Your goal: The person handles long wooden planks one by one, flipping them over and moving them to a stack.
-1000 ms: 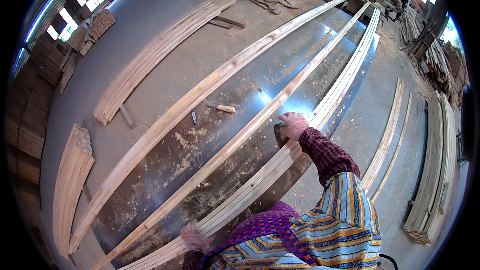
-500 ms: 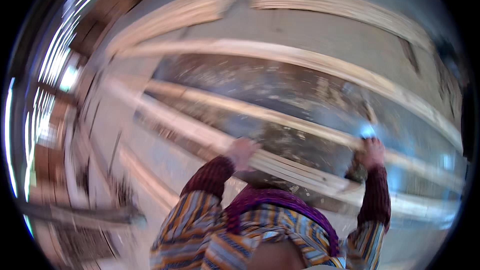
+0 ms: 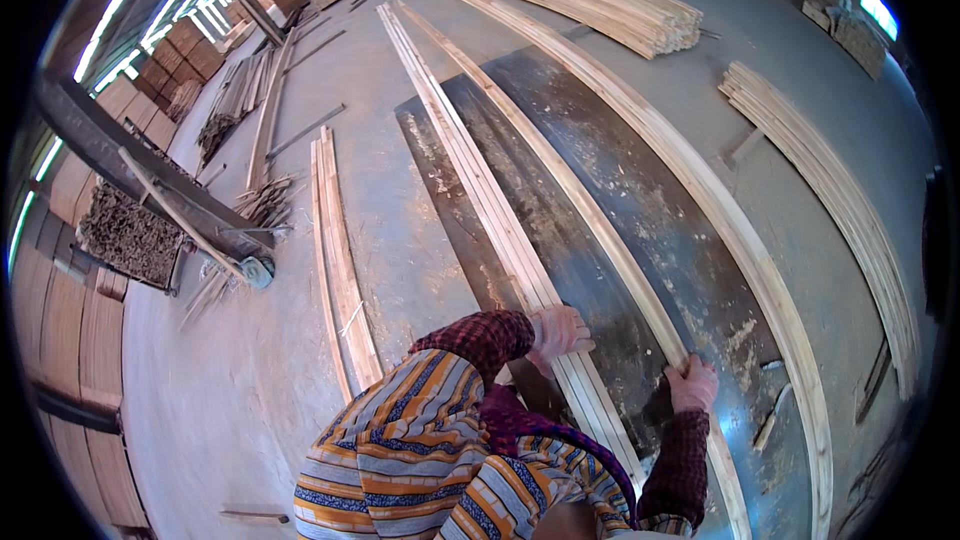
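Wood lies in a long bundle [image 3: 500,220] of thin strips, side by side, on a dark, shiny counter [image 3: 595,295]. The bundle sticks out past the far end. The left hand [image 3: 557,335] is on top of it, with its fingers bent over the edge and clamped on the strips. Next to that, a bit to the right, is one single strip [image 3: 640,290]. The right hand [image 3: 692,383] has its fingers closed around it. Both arms have dark red checked sleeves [image 3: 490,345].

A long plank [image 3: 742,225] lies farther right on the counter. Between the plank and the right hand, near both, is a tool [image 3: 768,428] with a wooden handle. Bits of wood dust are spread over the counter.

On the floor [image 3: 415,270], to the left, lie a flat board [image 3: 345,260] and a thinner stick. One big pile [image 3: 580,0] of wood lies at the top, and another pile [image 3: 840,210] is on the right.
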A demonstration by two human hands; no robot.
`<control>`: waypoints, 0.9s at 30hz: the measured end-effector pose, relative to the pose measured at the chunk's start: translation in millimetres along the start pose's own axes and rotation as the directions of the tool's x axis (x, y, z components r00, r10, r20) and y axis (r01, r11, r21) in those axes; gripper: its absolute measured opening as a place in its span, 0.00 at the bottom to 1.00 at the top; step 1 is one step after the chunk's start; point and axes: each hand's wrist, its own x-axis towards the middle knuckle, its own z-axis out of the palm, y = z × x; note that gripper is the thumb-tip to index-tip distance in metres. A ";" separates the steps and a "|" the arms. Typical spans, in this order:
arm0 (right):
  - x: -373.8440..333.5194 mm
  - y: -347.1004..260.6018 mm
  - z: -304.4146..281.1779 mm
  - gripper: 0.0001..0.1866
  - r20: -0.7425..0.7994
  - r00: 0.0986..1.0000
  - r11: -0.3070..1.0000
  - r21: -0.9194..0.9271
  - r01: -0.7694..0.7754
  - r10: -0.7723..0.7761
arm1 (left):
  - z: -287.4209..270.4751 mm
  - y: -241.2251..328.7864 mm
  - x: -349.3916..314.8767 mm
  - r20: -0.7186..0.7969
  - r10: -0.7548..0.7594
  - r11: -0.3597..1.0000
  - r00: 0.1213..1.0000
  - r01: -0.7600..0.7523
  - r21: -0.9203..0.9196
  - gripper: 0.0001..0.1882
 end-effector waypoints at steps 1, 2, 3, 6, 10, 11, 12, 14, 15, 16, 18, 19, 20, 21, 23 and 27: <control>16.8 -18.8 -0.4 0.29 0.019 0.999 0.999 0.041 0.029 -0.029 | 3.7 -2.2 3.9 -0.004 0.011 1.000 1.000 -0.011 0.003 0.51; 34.7 -39.0 -0.7 0.28 0.038 0.996 0.992 0.093 0.081 -0.085 | 0.0 -1.8 -1.6 0.012 0.007 1.000 1.000 -0.007 0.006 0.49; 48.3 -49.3 -4.2 0.26 0.085 0.992 0.979 0.188 0.080 -0.097 | -6.4 -2.7 -0.8 0.027 0.027 0.999 0.999 -0.028 0.017 0.48; 77.0 -75.4 2.1 0.23 0.176 0.968 0.805 0.592 0.043 -0.181 | -8.5 -4.5 -7.1 -0.007 0.029 0.999 1.000 -0.029 0.027 0.50; 65.8 -108.7 -7.9 0.23 0.476 0.865 0.593 0.746 -0.303 -0.157 | 29.1 -10.4 -4.7 -0.005 -0.008 0.998 1.000 0.009 0.070 0.53; 68.5 -96.0 9.7 0.22 0.422 0.885 0.588 0.773 -0.238 -0.197 | 28.7 -9.8 -4.1 0.007 -0.013 0.998 1.000 0.013 0.066 0.53; 70.9 -70.7 38.1 0.21 0.365 0.905 0.576 0.796 -0.183 -0.217 | 4.4 -5.2 -6.2 0.030 -0.003 0.999 1.000 0.002 0.037 0.53; 61.7 -81.3 23.2 0.21 0.413 0.888 0.633 0.747 -0.202 -0.203 | 1.8 -6.8 -14.4 0.035 -0.029 0.999 0.999 0.028 0.020 0.52; 54.3 -89.2 3.1 0.23 0.359 0.918 0.698 0.701 -0.146 -0.168 | 24.5 -11.5 -7.4 0.001 -0.013 1.000 1.000 0.013 0.026 0.52; 47.6 -92.5 -9.9 0.25 0.300 0.945 0.752 0.651 -0.104 -0.129 | 35.2 -16.5 -1.9 -0.023 0.015 0.999 1.000 -0.014 0.037 0.51; 40.8 -83.0 -23.0 0.27 0.228 0.973 0.777 0.618 -0.121 -0.031 | 13.2 -19.4 6.9 0.052 0.018 0.994 0.998 -0.012 -0.110 0.51; 34.8 -89.3 -34.1 0.28 0.238 0.971 0.814 0.566 -0.134 -0.006 | 1.0 -20.1 14.1 0.111 0.063 0.984 0.992 -0.044 -0.170 0.51; 39.3 -94.5 -39.8 0.30 0.306 0.951 0.913 0.399 -0.087 -0.043 | -7.3 -21.4 11.2 0.091 0.094 0.976 0.991 -0.074 -0.203 0.53; 38.2 -115.8 -68.0 0.31 0.408 0.908 0.924 0.375 -0.075 -0.092 | -13.6 -28.4 3.4 0.080 0.140 0.964 0.987 -0.118 -0.239 0.54; 34.5 -108.9 -39.4 0.32 0.342 0.929 0.967 0.250 0.057 -0.144 | -41.0 -28.8 -1.7 0.142 0.143 0.951 0.980 -0.096 -0.296 0.58; 36.6 -128.4 -34.1 0.19 0.375 0.926 0.989 0.147 -0.021 -0.036 | -27.0 -108.4 -42.4 -0.060 0.104 0.914 0.993 -0.120 -0.387 0.49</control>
